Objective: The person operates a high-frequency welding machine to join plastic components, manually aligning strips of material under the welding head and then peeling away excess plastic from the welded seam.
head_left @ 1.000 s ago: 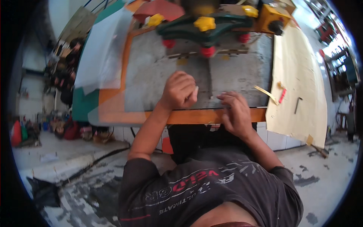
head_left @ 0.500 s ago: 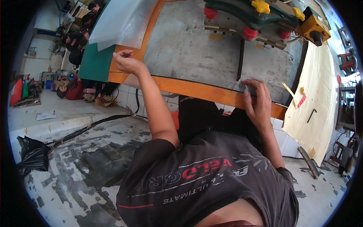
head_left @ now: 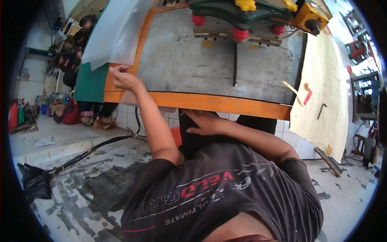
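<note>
Left hand [head_left: 123, 77] pinched on the translucent sheet's [head_left: 117, 32] lower corner, sheet running up and away over the tabletop [head_left: 209, 103] edge. Right hand [head_left: 203, 123] flat, fingers spread, empty, under the rim, farther off.

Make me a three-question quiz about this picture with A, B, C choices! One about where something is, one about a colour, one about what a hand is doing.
1. Where is the left hand?
A. at the table's left front corner
B. on the floor
C. on the machine

2. What colour is the wooden frame around the grey table top?
A. blue
B. orange
C. white

3. How is the right hand?
A. gripping a hammer
B. raised overhead
C. empty, fingers out, below the table's front edge

Answers:
1 A, it touches the frame there.
2 B, the edge is orange.
3 C, nothing shows in it.
</note>
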A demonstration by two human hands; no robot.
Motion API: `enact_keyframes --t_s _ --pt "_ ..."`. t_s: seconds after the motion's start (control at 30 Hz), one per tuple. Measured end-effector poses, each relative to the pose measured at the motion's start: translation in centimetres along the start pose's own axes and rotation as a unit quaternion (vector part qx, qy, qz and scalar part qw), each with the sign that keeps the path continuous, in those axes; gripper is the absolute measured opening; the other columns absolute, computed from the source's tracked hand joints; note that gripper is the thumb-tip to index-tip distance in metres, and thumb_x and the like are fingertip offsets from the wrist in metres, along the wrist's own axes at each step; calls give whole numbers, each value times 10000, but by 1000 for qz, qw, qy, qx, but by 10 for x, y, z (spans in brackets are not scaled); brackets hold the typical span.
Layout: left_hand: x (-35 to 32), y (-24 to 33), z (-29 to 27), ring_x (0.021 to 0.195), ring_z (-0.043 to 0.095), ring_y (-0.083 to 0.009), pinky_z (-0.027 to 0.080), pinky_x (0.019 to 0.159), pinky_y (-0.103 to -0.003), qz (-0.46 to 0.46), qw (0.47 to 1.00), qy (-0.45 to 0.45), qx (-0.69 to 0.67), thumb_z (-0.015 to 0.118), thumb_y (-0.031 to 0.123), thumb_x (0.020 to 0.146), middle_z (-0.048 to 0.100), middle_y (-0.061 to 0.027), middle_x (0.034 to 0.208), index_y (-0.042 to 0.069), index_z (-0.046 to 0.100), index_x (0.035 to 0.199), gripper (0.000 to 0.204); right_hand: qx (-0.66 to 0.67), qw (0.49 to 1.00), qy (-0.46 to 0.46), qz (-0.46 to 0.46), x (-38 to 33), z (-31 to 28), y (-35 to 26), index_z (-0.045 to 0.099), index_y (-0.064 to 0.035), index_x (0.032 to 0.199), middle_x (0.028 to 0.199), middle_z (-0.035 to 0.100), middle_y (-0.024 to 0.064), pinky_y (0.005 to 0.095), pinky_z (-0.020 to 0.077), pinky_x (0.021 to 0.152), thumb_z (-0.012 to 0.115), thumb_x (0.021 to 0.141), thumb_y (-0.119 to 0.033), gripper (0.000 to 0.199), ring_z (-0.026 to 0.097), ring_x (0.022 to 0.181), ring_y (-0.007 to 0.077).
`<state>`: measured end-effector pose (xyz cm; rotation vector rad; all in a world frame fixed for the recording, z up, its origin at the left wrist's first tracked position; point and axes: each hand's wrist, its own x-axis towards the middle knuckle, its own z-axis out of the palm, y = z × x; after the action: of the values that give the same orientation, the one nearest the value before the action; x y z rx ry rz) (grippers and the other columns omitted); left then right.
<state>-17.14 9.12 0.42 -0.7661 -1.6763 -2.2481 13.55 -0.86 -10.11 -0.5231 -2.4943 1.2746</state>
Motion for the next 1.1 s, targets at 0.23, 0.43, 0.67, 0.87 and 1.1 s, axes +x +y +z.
enact_keyframes --t_s 0.23,0.43,0.67,0.87,1.1 --pt "0 0 -7 628 492 -199 483 1074 -377 10 1000 9 7 440 274 1081 566 -67 638 3 534 628 535 -2 989 143 22 68 22 -3 663 -4 1255 1086 725 222 515 538 915 707 1018 -400 463 700 1041 438" --pt "-6 12 -1 663 517 -184 441 710 -336 -12 1000 7 4 461 358 1120 576 -65 676 33 567 687 552 22 992 124 -31 91 43 2 665 -4 1145 1002 716 213 527 545 849 685 991 -291 326 711 957 422" --pt "10 38 -26 850 631 -200 471 747 -321 -113 964 -224 -87 477 421 1141 696 -131 931 0 646 926 501 108 988 57 -96 43 4 -49 651 -30 1100 1085 725 181 528 572 804 695 900 -179 254 707 926 434" --pt "-2 105 -74 1087 659 -233 441 960 -346 -61 840 -536 -57 450 536 1133 730 -165 1166 -70 656 1275 655 121 967 157 -159 -24 -114 -88 551 -41 854 975 693 111 432 505 599 723 829 -80 178 632 663 348" --pt "-65 108 -77 1046 676 -266 467 920 -375 27 758 -634 148 668 685 955 730 -149 1101 -14 688 1308 784 129 979 106 -120 -103 -183 -80 471 -45 745 798 626 117 393 446 583 697 818 -75 238 569 627 301"
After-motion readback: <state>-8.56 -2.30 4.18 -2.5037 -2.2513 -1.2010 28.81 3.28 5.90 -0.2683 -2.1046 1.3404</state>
